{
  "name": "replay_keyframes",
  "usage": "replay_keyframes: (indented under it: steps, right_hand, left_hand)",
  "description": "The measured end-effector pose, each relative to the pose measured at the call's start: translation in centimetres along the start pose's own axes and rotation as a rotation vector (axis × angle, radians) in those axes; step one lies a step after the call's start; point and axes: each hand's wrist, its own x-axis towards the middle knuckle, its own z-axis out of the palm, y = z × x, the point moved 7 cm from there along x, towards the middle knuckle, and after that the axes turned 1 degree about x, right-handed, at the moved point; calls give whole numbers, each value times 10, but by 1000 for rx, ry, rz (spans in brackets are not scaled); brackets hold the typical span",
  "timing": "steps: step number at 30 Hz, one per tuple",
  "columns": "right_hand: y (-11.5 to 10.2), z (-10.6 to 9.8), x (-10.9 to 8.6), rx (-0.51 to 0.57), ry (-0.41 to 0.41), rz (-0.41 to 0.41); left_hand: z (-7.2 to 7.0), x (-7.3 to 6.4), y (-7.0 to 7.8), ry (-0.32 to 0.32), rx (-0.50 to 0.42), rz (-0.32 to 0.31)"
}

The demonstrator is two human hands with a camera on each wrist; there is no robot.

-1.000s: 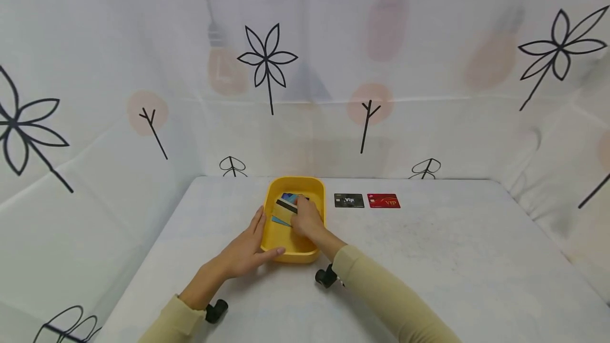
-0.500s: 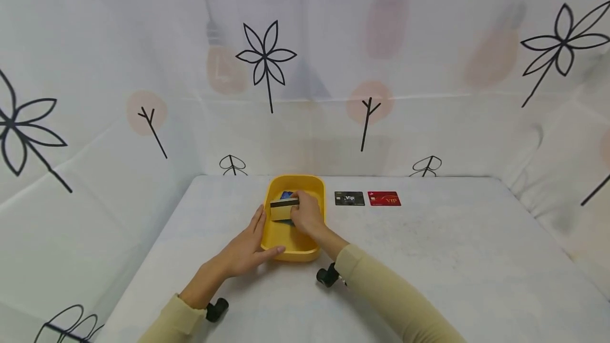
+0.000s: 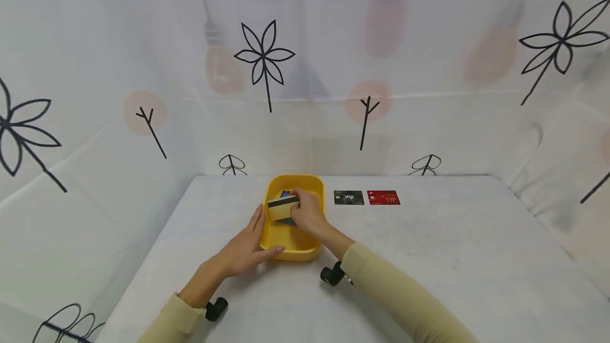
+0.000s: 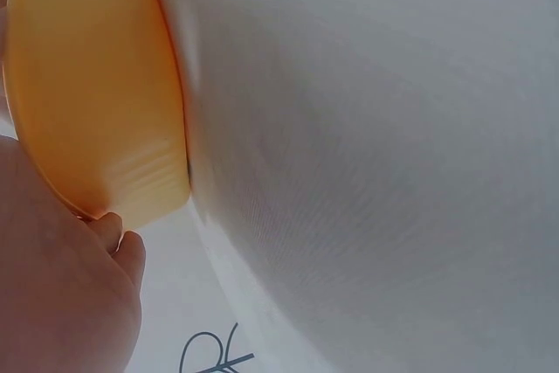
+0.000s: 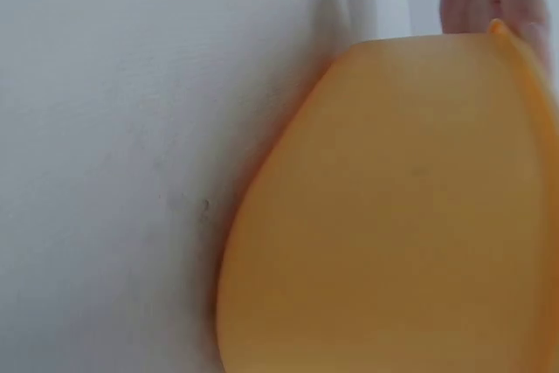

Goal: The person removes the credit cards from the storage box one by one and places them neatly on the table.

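Gold card (image 3: 281,210) swings round, pinched by the right hand (image 3: 308,213), apparently singled out now from the blue card (image 3: 288,221) beneath.

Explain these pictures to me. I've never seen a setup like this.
There is no robot here, just a person's two bare hands. The wide picture comes from a camera worn on the head; the two close ones, from cameras on the wrists, mostly show the table and the yellow tray from outside. The left hand rests against the tray's left side. In the tray, the right hand holds a pale card with a black stripe; something blue behind it is mostly hidden. To the tray's right lie a black card and a red card.
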Motion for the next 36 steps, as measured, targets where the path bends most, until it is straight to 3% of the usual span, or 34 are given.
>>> replay_keyframes:
  steps: [12,36]
  right_hand:
    - [-9,-20,-16,14,-44,-73]
    - [6,-44,-38,31,-94,35]
  left_hand:
    - [-2,0,0,18,-13,15]
    - [-2,0,-1,10,-28,-9]
